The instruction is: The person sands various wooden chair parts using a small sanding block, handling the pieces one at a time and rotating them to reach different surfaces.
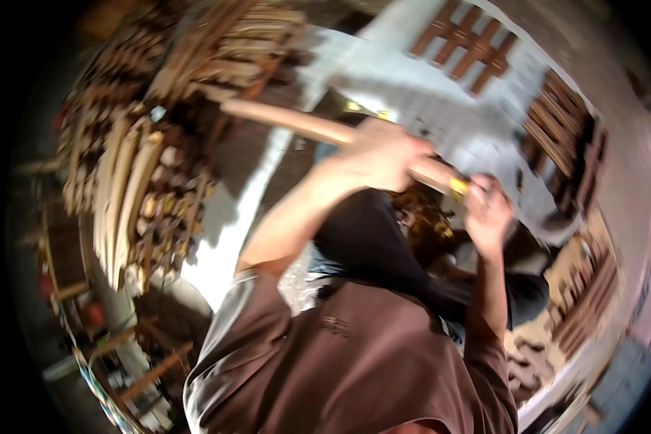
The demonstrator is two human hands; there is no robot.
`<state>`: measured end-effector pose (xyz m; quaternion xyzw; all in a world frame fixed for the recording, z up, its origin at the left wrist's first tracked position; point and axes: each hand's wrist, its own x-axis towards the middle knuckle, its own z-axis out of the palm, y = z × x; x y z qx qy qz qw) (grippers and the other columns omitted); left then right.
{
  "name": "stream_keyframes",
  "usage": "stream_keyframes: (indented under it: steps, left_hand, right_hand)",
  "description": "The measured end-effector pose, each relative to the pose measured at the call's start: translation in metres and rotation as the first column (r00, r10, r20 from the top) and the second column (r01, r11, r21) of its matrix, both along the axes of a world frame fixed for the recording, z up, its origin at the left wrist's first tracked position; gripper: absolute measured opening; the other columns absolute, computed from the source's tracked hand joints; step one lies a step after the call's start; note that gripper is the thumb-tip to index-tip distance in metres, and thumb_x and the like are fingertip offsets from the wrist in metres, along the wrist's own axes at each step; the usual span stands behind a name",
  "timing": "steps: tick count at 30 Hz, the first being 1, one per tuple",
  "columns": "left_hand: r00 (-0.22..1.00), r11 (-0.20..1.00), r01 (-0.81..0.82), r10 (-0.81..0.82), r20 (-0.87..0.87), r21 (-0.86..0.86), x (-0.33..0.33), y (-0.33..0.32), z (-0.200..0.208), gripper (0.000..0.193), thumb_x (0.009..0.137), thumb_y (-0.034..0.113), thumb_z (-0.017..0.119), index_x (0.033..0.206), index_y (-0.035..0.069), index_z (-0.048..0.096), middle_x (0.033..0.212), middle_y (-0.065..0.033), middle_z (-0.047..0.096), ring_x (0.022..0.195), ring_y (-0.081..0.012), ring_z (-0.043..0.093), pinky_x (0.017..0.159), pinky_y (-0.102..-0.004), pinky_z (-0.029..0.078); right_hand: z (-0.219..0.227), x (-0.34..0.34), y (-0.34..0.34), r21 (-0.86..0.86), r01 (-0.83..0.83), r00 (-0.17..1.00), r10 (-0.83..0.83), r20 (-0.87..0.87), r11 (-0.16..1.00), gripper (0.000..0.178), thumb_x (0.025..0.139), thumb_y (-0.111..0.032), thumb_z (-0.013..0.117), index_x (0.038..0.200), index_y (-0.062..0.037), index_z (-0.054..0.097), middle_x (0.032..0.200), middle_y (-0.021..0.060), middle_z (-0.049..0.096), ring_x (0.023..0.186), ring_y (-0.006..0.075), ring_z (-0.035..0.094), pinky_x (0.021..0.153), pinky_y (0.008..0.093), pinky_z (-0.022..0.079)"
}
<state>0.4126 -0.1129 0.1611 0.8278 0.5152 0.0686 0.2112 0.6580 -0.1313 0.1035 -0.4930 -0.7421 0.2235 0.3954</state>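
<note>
A long, pale wooden piece (289, 119) slants across the view in front of me, its far end pointing up and to the left. My left hand (387, 153) is wrapped round it past the middle. At its right end shows a small yellow patch (457, 186), too blurred to identify. Right beside that patch is my right hand (489, 206), fingers closed at the end of the wood. Whatever the right fingers pinch is smeared by motion. Below the wood, between my dark-trousered legs (369, 239), lies a heap of brown and yellowish bits (423, 217).
Stacks of curved wooden parts (126, 188) and more piled lengths (253, 43) stand at the left. Dark brown slats (474, 43) lie on a pale sheet (383, 58) at the far right. Further brown pieces (557, 119) and cut wood parts (586, 311) line the right side.
</note>
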Motion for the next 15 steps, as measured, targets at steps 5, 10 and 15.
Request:
stream_keyframes:
  steps: [5,10,15]
  left_hand:
    - [0.995,0.99,0.071,-0.061,0.085,-0.125,-0.004,0.026,0.01,0.039,0.063,0.019,0.078,0.1,0.013,0.069,0.086,-0.0145,0.071,0.085,-0.0354,0.068,0.078,-0.0434,0.053]
    - [0.998,0.998,-0.004,0.001,0.07,0.055,0.009,0.008,0.007,0.04,0.063,0.017,0.079,0.1,0.008,0.066,0.085,-0.0162,0.068,0.082,-0.0365,0.067,0.074,-0.0433,0.053]
    - [0.991,0.916,-0.124,0.098,0.087,0.383,0.021,-0.027,-0.02,0.058,0.067,0.003,0.069,0.124,0.01,0.061,0.102,-0.0143,0.061,0.092,-0.0349,0.062,0.078,-0.0439,0.052]
  right_hand:
    - [0.009,0.001,0.022,-0.347,-0.105,0.972,0.023,-0.233,0.932,0.005,0.086,-0.001,0.059,0.087,0.0006,0.063,0.077,0.0111,0.066,0.065,0.0203,0.065,0.063,0.0303,0.05]
    - [0.007,-0.002,0.032,-0.17,-0.121,0.956,0.069,-0.285,0.978,0.01,0.093,-0.002,0.056,0.088,0.0011,0.064,0.066,0.0011,0.057,0.056,0.0069,0.051,0.052,0.0242,0.042]
    - [0.011,0.004,0.014,-0.352,-0.058,0.932,-0.076,-0.356,0.934,0.018,0.092,-0.014,0.068,0.085,0.0024,0.065,0.067,0.0018,0.06,0.055,0.0072,0.051,0.052,0.0247,0.042]
